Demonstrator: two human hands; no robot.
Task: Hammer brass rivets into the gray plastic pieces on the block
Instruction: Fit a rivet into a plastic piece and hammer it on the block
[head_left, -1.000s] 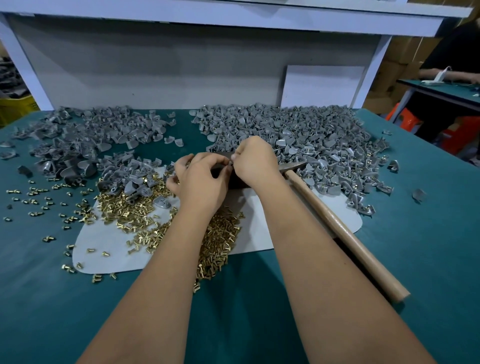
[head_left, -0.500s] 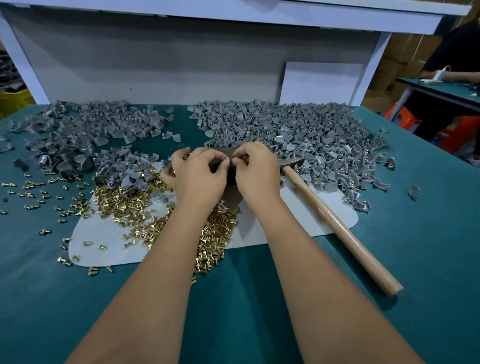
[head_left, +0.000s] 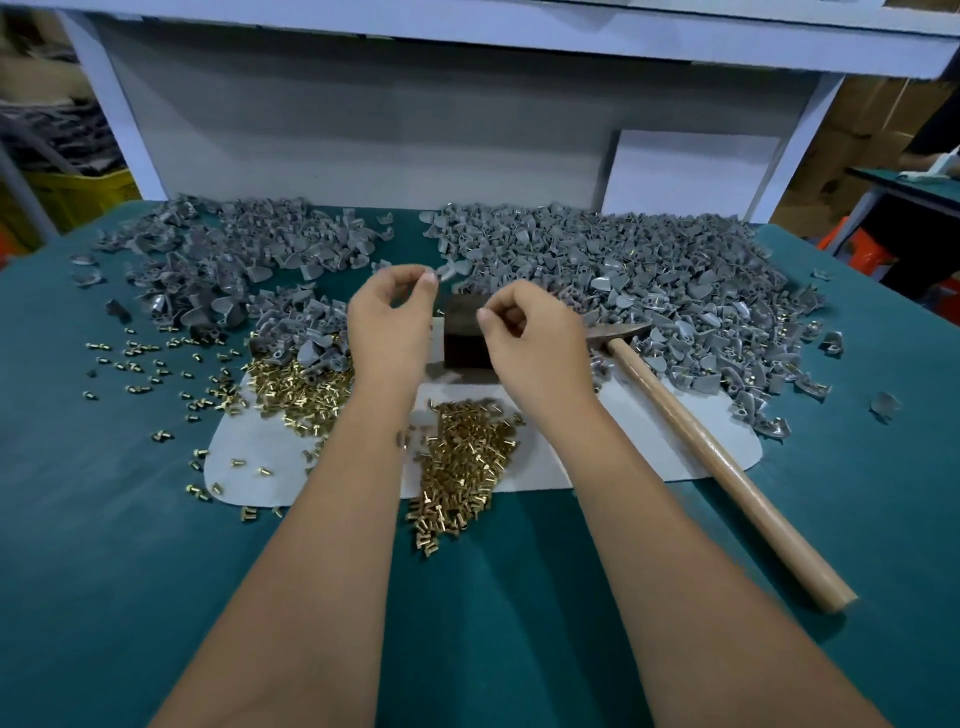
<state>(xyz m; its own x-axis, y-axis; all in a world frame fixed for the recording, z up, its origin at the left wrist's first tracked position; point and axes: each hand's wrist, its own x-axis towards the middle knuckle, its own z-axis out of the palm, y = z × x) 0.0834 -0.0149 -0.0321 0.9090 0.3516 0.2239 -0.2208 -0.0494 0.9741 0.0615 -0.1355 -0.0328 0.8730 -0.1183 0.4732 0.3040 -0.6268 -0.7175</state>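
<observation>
Lifted apart off dark square block (head_left: 464, 332); left hand (head_left: 390, 321) pinching gray plastic piece (head_left: 451, 270), right hand (head_left: 537, 338) pinched, contents unclear.

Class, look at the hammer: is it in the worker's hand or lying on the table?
Lying on the table. The hammer rests to the right of the right hand, its wooden handle untouched by either hand.

Block (head_left: 464, 340) flanked by left hand (head_left: 389, 322), gray piece (head_left: 451, 270) at its fingertips, and curled right hand (head_left: 535, 338) | hammer (head_left: 722, 452) laid on mat (head_left: 649, 441) | rivets (head_left: 462, 457) heaped between forearms
</observation>
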